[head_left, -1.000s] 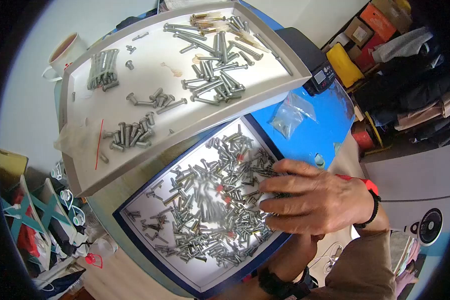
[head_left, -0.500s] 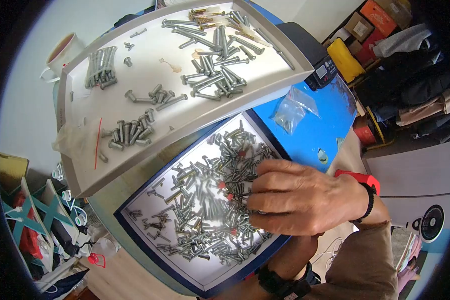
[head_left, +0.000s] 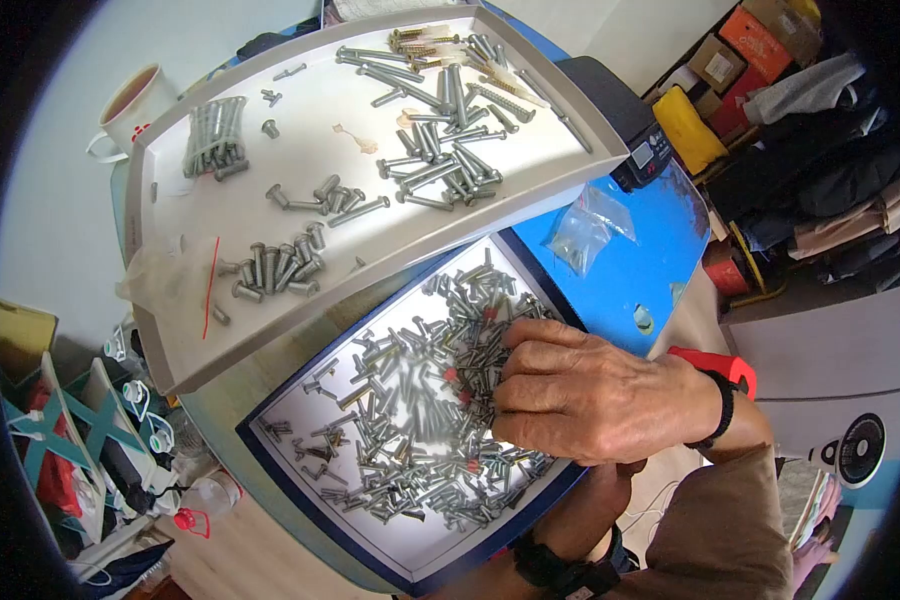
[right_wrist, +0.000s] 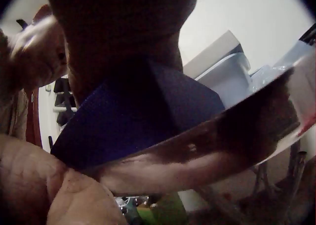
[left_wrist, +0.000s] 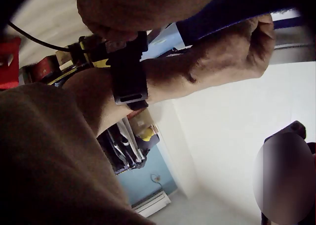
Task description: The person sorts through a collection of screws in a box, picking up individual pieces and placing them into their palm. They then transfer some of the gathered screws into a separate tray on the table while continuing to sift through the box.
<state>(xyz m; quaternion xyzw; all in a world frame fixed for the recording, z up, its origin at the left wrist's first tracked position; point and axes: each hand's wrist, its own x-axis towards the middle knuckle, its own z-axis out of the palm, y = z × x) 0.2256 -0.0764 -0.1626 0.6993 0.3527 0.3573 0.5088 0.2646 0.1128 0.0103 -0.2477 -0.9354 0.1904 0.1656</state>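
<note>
A dark-blue-rimmed box (head_left: 320, 370) with a white inside holds a heap of small metal screws (head_left: 380, 460). My right hand (head_left: 600, 395) reaches over its right side, back of the hand up and fingers bent down into the heap. The fingertips are hidden, so I cannot tell whether they pinch anything. In the left wrist view the right hand (left_wrist: 247, 47) shows curled fingers by the box's blue wall (left_wrist: 222, 17). My left hand (head_left: 610, 490) lies below the right one at the box's near corner, mostly hidden; a black band circles that wrist.
A large shallow tray (head_left: 570, 175) overlaps the box's far side and holds bigger bolts (head_left: 280, 262) in groups. A clear plastic bag (head_left: 580, 235) lies on the blue tabletop (head_left: 660, 240). A mug (head_left: 135, 105) stands at the far left.
My right hand has shifted left, further over the screws, and its fingers have bent down more. The box and tray look much the same.
</note>
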